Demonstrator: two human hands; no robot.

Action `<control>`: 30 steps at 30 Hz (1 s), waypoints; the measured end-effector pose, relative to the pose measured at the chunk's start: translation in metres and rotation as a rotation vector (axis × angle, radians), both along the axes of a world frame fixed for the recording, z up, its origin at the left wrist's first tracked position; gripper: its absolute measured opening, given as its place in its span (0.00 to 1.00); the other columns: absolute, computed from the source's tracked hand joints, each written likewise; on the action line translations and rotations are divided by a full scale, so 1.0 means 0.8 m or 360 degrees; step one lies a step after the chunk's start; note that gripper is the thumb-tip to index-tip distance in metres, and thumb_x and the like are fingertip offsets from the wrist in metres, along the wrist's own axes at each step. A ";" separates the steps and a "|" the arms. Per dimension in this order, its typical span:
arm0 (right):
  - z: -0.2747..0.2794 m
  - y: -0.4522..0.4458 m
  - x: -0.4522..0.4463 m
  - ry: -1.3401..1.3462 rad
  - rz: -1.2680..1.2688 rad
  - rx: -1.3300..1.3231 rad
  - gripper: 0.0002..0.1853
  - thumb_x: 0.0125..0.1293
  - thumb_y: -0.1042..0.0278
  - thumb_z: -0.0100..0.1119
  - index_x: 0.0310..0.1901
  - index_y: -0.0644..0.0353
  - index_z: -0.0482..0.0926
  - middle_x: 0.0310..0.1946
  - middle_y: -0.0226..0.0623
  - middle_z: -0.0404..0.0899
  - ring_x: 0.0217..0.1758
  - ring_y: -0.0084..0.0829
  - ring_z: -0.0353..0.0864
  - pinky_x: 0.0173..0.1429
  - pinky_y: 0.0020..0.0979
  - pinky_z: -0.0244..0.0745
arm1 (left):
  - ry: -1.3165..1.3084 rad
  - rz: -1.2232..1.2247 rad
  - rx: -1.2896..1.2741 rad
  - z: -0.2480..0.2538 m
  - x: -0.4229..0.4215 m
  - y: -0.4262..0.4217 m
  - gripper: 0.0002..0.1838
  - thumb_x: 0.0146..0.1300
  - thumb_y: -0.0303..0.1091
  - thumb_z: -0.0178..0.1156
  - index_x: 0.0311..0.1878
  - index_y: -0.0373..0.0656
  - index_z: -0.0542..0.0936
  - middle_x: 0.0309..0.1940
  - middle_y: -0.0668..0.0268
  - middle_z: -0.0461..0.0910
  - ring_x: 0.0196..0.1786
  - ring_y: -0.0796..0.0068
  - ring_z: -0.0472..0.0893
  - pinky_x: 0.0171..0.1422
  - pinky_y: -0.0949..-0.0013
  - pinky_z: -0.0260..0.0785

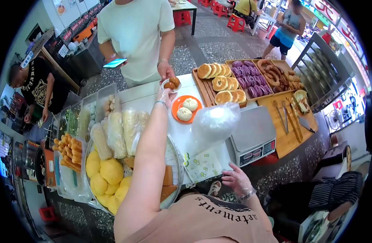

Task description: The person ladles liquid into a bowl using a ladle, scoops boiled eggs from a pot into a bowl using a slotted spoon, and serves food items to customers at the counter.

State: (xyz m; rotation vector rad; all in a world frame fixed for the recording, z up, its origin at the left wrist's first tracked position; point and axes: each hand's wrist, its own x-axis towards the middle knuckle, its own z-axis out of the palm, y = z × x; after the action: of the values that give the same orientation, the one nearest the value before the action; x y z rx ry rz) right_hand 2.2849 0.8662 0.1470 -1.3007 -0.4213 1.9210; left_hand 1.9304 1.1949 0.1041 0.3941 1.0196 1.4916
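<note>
My left hand (165, 96), in a thin clear glove, reaches across the counter and grips a small white plate (177, 90) from the near side. Several round brown balls (172, 83) sit on it. The hand of a person in a pale T-shirt touches the same plate from the far side. Just below, an orange plate (176, 114) carries two white steamed buns (187, 109). My right hand (237, 180), also gloved, hovers in front of the scale (252, 133) with its fingers apart and nothing in them.
Clear plastic bags (216, 120) stand beside the scale. Trays of flat cakes (220, 84) and purple rolls (248, 77) line the back right. Tongs (293, 121) lie on a wooden board (283, 141). Yellow buns (109, 174) and fried dough sticks (68, 150) are at left.
</note>
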 end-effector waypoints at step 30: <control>-0.028 0.050 0.107 0.0099 0.0760 0.0022 0.27 0.66 0.68 0.54 0.64 0.64 0.59 0.46 0.43 0.76 0.41 0.28 0.80 0.44 0.27 0.80 | 0.1527 -0.0420 0.0181 0.076 0.204 -0.451 0.10 0.58 0.30 0.44 0.35 0.38 0.75 0.40 0.59 0.76 0.45 0.66 0.73 0.54 0.66 0.65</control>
State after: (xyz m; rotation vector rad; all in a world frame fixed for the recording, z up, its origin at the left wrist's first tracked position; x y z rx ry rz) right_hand 2.3707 0.9064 0.1246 -1.2017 -0.7665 2.3357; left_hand 2.0933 0.8340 0.1651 1.3523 1.5358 1.1002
